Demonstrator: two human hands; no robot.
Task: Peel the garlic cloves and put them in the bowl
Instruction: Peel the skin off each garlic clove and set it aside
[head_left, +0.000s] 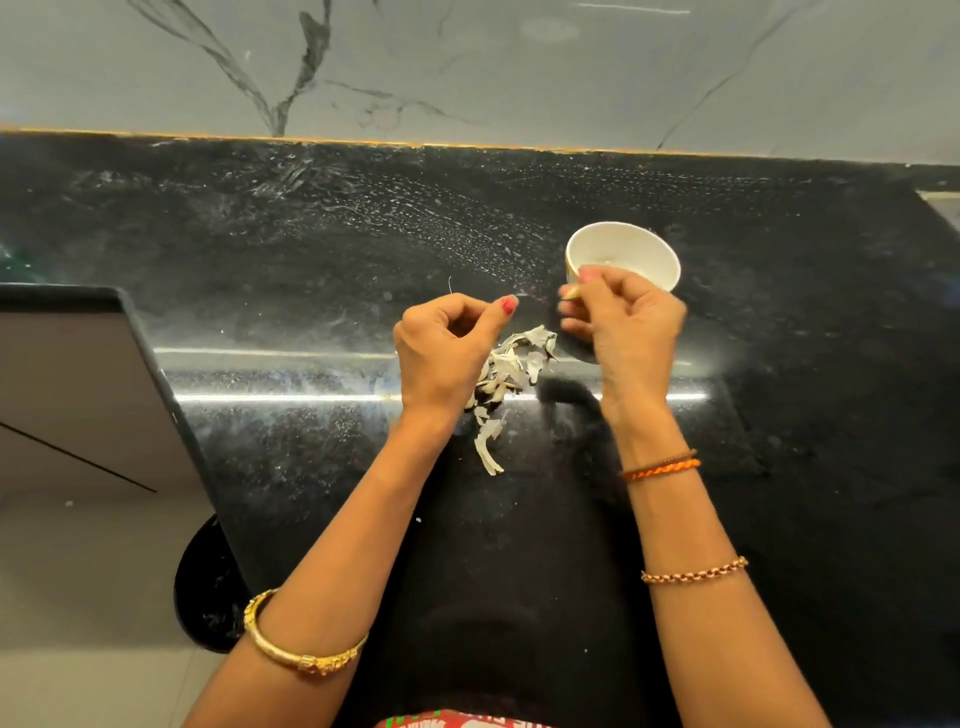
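Right hand (626, 332) pinches a garlic clove (571, 292) beside the bowl (623, 254); left hand (447, 343), curled, seems empty. Carry it over the rim before releasing.

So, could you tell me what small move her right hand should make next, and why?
Probably carry the garlic clove pinched in the right hand forward over the bowl and drop it in: it looks peeled, and the bowl sits just beyond.

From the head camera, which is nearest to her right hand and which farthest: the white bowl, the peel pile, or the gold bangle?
1. White bowl: just behind the right hand, which holds a garlic clove.
2. Peel pile: on the counter, between the hands.
3. Gold bangle: far down the left forearm.
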